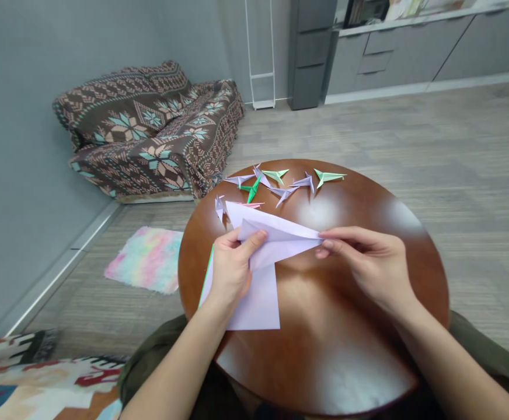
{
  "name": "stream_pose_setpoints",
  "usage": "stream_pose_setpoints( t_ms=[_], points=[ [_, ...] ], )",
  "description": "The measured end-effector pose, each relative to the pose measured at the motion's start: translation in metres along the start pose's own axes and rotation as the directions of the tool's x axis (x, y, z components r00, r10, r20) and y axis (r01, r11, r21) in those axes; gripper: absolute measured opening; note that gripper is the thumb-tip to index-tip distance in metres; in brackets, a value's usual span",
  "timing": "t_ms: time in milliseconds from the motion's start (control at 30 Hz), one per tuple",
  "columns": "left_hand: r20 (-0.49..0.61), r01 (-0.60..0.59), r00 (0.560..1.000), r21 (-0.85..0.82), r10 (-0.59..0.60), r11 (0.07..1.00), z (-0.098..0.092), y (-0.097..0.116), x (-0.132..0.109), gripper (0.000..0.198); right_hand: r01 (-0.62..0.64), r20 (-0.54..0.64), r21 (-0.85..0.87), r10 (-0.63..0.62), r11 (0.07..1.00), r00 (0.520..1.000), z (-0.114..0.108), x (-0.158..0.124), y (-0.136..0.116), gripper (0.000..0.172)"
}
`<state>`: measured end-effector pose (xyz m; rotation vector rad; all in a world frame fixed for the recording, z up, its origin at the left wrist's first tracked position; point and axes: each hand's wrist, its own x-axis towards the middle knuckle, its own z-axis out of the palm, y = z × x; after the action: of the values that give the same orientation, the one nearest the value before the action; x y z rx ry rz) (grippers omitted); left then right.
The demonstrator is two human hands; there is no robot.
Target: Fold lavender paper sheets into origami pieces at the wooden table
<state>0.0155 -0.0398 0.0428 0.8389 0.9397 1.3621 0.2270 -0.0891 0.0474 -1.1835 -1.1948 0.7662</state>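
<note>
Grey laminate floor (447,146) under everything, a patterned couch (149,134) against the wall (31,146) beyond, and a pastel fluffy mat (145,259) just beside a round wooden table (324,332). Across the far half of the table, a loose scatter of lilac and green origami figures (276,174), well apart from the hands, leaving the near half free for work. Nearest the body, a large lilac paper sheet (258,297), lower part flat on the table, folded top raised between both hands, apparently to keep the fold taut. Thumb on top, the left grip (232,271) closed on the sheet's near side; the right grip (363,265) pinching the folded tip between thumb and fingers (337,236).
</note>
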Motion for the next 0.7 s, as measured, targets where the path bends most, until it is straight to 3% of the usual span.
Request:
stream_pose_setpoints(
  t_ms=[333,500,700],
  points=[
    [0.012,-0.054,0.999,0.112,0.053,0.992,-0.005,-0.001,0.002,0.024,0.015,0.085,-0.006,-0.014,1.000,0.996,-0.005,0.004,0.000,0.004],
    [0.002,-0.122,0.992,0.224,0.124,0.967,-0.007,-0.002,0.001,0.025,-0.150,0.088,0.066,0.144,0.987,0.986,-0.002,0.003,-0.003,0.015],
    [0.020,-0.266,0.955,0.506,0.297,0.821,-0.002,0.003,-0.010,0.037,-0.269,0.137,0.108,0.254,0.957,0.958,0.005,0.001,-0.004,0.025]
  ],
)
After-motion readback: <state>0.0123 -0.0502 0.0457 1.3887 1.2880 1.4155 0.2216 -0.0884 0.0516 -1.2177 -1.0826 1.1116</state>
